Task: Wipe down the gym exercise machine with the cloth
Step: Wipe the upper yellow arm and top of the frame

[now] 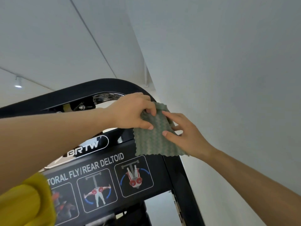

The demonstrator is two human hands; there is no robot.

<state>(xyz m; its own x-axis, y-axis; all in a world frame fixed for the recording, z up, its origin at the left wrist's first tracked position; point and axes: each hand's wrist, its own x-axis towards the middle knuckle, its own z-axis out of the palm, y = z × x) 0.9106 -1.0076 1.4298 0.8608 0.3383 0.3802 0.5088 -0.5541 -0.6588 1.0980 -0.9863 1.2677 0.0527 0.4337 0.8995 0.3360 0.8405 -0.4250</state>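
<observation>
2 hands on the green cloth (153,139) now, and we have it raised at the top right corner of the pectoral fly/rear deltoid machine (184,176). Our left hand (133,113) pinches the upper edge; our right hand (185,136) nips the right edge between thumb and fingers. We see its bottom hem hanging over the exercise placard (101,162), beside the white wall (236,95).

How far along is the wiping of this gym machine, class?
Done: nothing visibly wiped yet. In hand: the left hand and right hand both hold the green cloth up by the machine's curved black frame, apparently spreading it. Left: likely the frame, the exercise label and whatever lies below, out of view.
</observation>
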